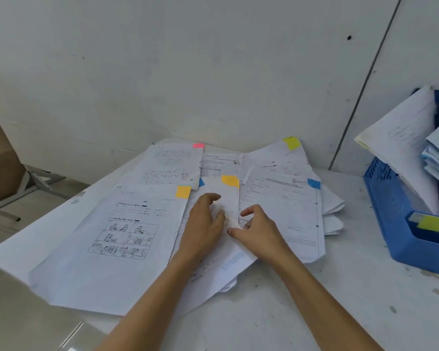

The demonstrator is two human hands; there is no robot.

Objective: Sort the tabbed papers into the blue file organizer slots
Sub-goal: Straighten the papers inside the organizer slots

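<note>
Pinching flimsy orange-tabbed sheet (229, 200) by its side edge with right hand (260, 230), pinning it mid-bench (314, 300) with relaxed left hand (203, 221).

No print sharp enough for us to be reading word for word.
- Comic-panel worksheet (117, 224), 9 o'clock of pile: we are seeing black script lines and small black label boxes, all blurring out.
- Form sheet (284, 211), 3 o'clock: we are making out round logo and two header lines, letters too small.
- Lower sheet (235, 260), 6 o'clock: pale blue capitals showing, we are failing to read them.
</note>
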